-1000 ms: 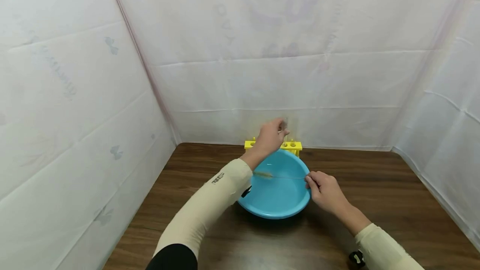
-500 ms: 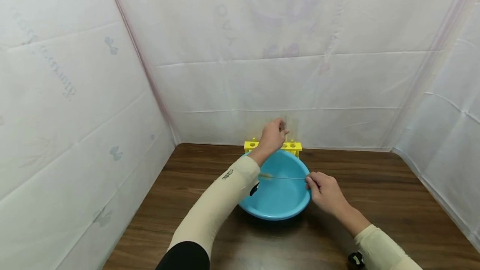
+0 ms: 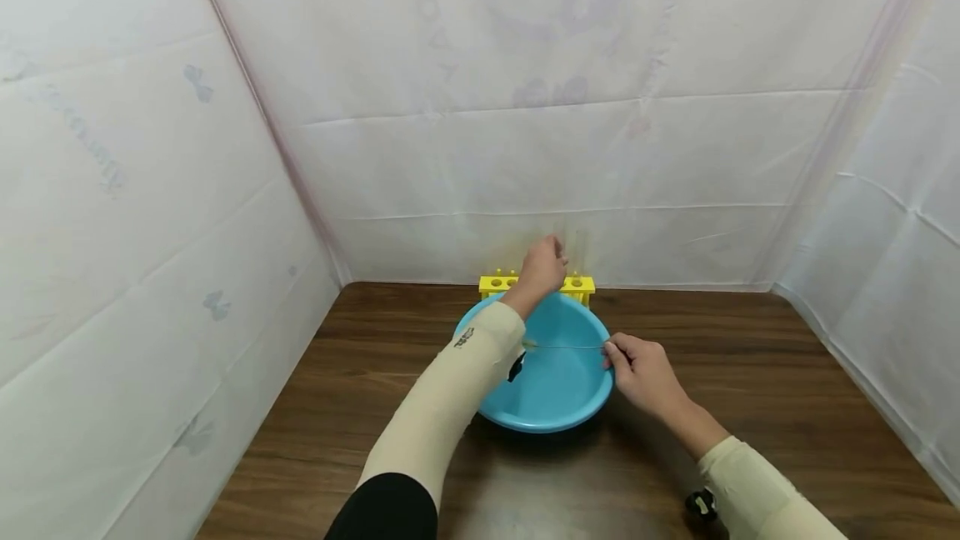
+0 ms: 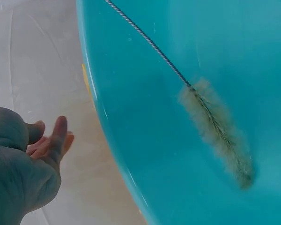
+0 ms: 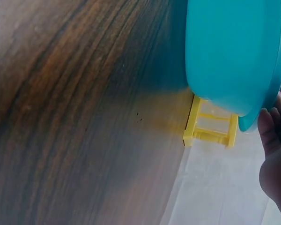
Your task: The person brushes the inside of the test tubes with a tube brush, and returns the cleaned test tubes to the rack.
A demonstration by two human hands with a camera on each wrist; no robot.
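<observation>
At the back, my left hand (image 3: 544,267) is over the yellow test tube rack (image 3: 587,284), beside faint clear upright tubes (image 3: 581,250). In the left wrist view its thumb and fingers are apart, with nothing showing between them. My right hand (image 3: 647,377) pinches the twisted wire handle of a test tube brush (image 4: 220,133) at the right rim of a blue basin (image 3: 551,398). The brush lies level over the basin, bristles to the left. My left sleeve hides most of the bristles in the head view.
The basin stands on a dark wooden table (image 3: 375,373), just in front of the rack. White sheeting (image 3: 450,165) hangs behind and at both sides. A small black device (image 3: 701,505) sits on the right sleeve.
A clear tube showed at my left fingertips earlier; now those fingers look free of it. The left forearm has swung right, covering more of the bristles. My right hand keeps its pinch.
</observation>
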